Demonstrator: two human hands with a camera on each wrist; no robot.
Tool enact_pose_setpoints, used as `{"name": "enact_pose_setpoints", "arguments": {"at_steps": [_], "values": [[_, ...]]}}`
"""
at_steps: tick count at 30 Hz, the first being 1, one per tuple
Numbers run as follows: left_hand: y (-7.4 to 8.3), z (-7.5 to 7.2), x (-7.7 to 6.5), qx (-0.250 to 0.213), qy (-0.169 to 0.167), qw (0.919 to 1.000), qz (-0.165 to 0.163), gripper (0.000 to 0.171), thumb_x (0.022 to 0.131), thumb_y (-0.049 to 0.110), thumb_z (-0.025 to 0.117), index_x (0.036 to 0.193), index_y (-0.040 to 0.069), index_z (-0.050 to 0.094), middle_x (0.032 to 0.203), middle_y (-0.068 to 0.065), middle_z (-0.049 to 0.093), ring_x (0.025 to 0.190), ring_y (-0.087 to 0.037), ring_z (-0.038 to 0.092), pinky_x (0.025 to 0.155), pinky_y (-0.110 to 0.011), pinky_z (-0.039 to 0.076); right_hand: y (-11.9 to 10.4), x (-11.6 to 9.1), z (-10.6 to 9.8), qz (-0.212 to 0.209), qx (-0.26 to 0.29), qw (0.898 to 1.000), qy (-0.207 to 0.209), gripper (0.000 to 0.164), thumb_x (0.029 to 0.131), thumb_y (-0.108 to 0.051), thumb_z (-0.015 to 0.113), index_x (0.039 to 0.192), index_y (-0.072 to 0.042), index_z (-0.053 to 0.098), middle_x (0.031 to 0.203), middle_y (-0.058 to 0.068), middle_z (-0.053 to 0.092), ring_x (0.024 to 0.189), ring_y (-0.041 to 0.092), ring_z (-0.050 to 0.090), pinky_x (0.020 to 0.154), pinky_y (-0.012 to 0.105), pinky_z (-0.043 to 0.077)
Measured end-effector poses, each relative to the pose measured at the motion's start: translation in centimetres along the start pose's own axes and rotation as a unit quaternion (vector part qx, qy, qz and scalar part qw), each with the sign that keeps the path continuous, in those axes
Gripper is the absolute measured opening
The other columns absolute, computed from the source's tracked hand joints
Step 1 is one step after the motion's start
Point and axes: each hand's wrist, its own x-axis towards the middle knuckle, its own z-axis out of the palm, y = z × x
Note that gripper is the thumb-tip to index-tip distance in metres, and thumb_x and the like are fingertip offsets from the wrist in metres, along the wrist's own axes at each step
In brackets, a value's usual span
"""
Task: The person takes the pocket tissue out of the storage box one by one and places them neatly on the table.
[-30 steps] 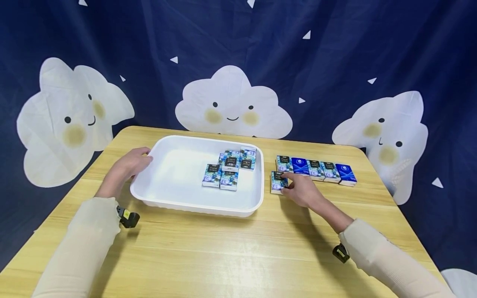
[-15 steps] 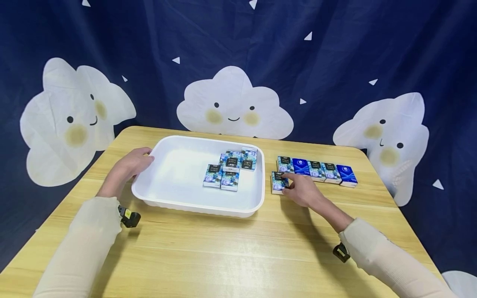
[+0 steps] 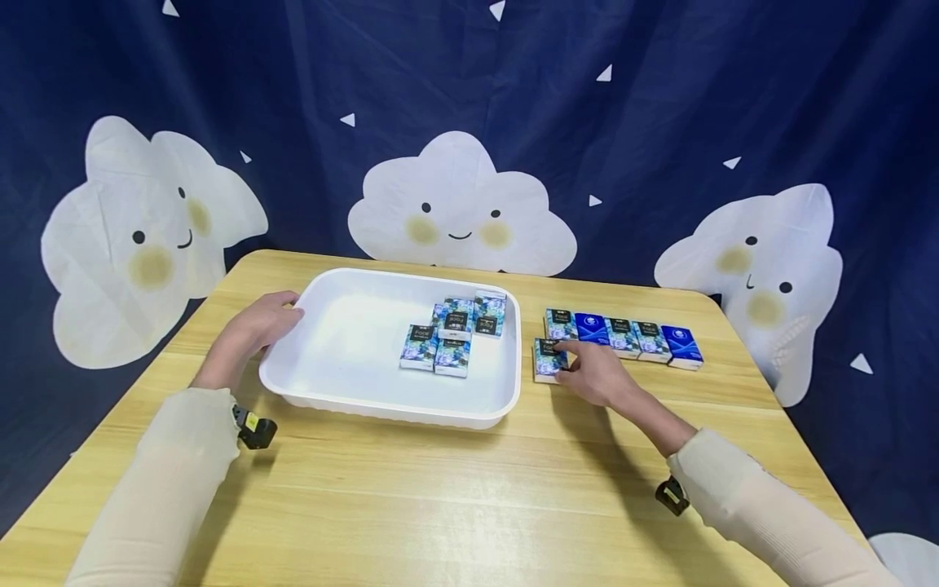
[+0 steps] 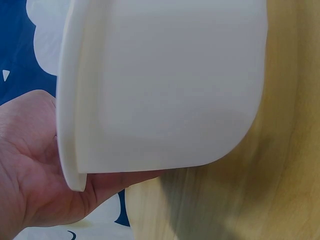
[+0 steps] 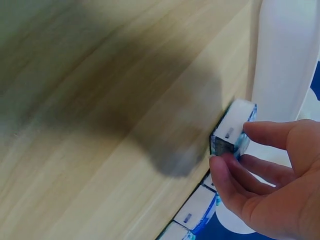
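Observation:
My left hand grips the left end of a white plastic tray. In the left wrist view its fingers reach under the tray's rim. Inside the tray's right half lie several small floral tissue packs, one resting partly on others. Right of the tray, my right hand pinches another floral tissue pack between thumb and fingers. The right wrist view shows this pack's white side, with fingertips at its face and end. The pack sits low over the table beside the tray wall.
Behind the right hand a row of floral and blue tissue packs lies side by side on the wooden table. A dark blue curtain with smiling clouds hangs past the table's far edge.

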Motion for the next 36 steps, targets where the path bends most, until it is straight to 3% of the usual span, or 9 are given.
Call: {"name": "enact_pose_setpoints", "arguments": {"at_steps": [5,11,24,30,36], "values": [[-0.2,0.0,0.0,-0.001,-0.002,1.0000,-0.003,0.056,0.103,0.026,0.029,0.151,0.002,0.013,0.143,-0.031,0.030,0.115,-0.041,0.043,0.091,-0.052,0.044,-0.3,0.3,-0.4,-0.011,0.005,1.000,0.009,0.046,0.086,-0.016,0.066,0.129,-0.002,0.057,0.082,0.007,0.067,0.069,0.016,0.061,0.058,0.032,0.049],[-0.3,0.1,0.1,0.000,0.001,1.0000,0.001,0.055,0.102,0.025,0.028,0.151,0.002,0.016,0.142,-0.031,0.032,0.113,-0.040,0.045,0.085,-0.048,0.047,-1.6,0.9,-1.1,-0.012,0.003,1.000,0.025,0.045,0.088,-0.019,0.065,0.129,-0.002,0.056,0.087,0.009,0.068,0.071,0.018,0.062,0.060,0.034,0.051],[-0.5,0.0,0.1,0.006,0.005,0.9999,0.008,0.054,0.102,0.025,0.029,0.150,0.002,0.018,0.141,-0.030,0.034,0.112,-0.039,0.046,0.084,-0.046,0.047,-7.2,3.1,-1.2,-0.006,-0.004,0.998,0.057,0.046,0.090,-0.020,0.061,0.131,-0.003,0.052,0.091,0.012,0.067,0.072,0.021,0.062,0.059,0.031,0.051],[-0.3,-0.2,0.2,0.005,0.002,1.0000,0.002,0.056,0.102,0.027,0.029,0.151,0.002,0.016,0.145,-0.030,0.028,0.117,-0.040,0.041,0.093,-0.053,0.042,-9.6,4.2,-0.4,-0.015,-0.014,0.998,0.060,0.046,0.091,-0.022,0.060,0.132,-0.004,0.051,0.104,0.014,0.065,0.087,0.024,0.062,0.067,0.034,0.054],[-0.2,-0.3,0.2,0.011,-0.002,0.9999,0.003,0.059,0.101,0.029,0.030,0.151,0.001,0.014,0.147,-0.031,0.022,0.121,-0.041,0.037,0.098,-0.056,0.037,-11.5,5.0,0.2,-0.013,-0.032,0.999,0.027,0.053,0.092,-0.027,0.059,0.137,-0.003,0.045,0.124,0.017,0.059,0.112,0.031,0.057,0.088,0.042,0.049]]}}
